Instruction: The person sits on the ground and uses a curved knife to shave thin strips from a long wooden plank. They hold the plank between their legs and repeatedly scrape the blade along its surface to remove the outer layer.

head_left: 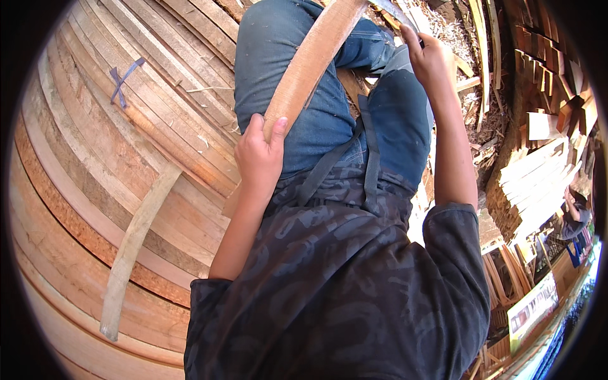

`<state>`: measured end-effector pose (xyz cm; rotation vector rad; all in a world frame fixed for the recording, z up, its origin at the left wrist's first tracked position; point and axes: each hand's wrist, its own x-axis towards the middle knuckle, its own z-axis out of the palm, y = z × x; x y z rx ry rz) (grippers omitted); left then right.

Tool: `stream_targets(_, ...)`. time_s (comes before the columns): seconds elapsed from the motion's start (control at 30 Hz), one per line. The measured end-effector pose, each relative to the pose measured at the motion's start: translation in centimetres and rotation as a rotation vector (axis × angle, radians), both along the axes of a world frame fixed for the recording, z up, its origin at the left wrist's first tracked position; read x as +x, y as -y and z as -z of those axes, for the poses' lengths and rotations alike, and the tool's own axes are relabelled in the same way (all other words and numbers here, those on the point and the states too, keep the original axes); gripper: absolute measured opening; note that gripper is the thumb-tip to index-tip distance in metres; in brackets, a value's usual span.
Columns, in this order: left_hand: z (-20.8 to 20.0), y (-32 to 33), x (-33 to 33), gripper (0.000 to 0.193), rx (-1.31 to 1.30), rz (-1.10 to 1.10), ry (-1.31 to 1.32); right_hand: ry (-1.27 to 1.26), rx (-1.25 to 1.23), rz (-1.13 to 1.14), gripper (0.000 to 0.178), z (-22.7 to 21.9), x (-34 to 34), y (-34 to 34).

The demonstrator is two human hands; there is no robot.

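A long, slightly curved wooden slat (313, 60) slants up across my lap, and its far end leaves the top edge of the view. My left hand (261, 147) is closed around its near end, thumb on the upper face. At the upper right, my right hand (434, 58) is closed on a tool with a curved grey metal blade (394, 11). The blade reaches left toward the far part of the slat; I cannot tell whether they touch. My fingers hide most of the tool's grip.
Stacked wooden boards (95, 120) fill the left side, with a loose curved stick (136, 247) and a purple strip (123, 81) on them. Wood shavings (437, 16) litter the ground ahead. Cut wood pieces (535, 183) are piled at right, and another person (575, 215) is beyond them.
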<state>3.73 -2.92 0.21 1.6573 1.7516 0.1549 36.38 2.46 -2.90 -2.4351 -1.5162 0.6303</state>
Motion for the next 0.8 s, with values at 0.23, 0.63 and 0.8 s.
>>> stream_targets(0.23, 0.4, -0.1, -0.3, 0.048, 0.011, 0.009, 0.030, 0.060, 0.023, -0.257, 0.062, -1.2, -5.5, 3.3)
stream_targets(0.63, 0.1, -0.3, 0.0, 0.047, 0.054, 0.043, 0.040, 0.123, 0.011, -0.358, 0.061, -1.0, -4.9, 4.1)
stream_targets(0.8, 0.2, -0.3, 0.1, 0.045, 0.105, 0.019, 0.059, 0.169, 0.057, -0.374, 0.061, 1.8, -4.6, 3.6)
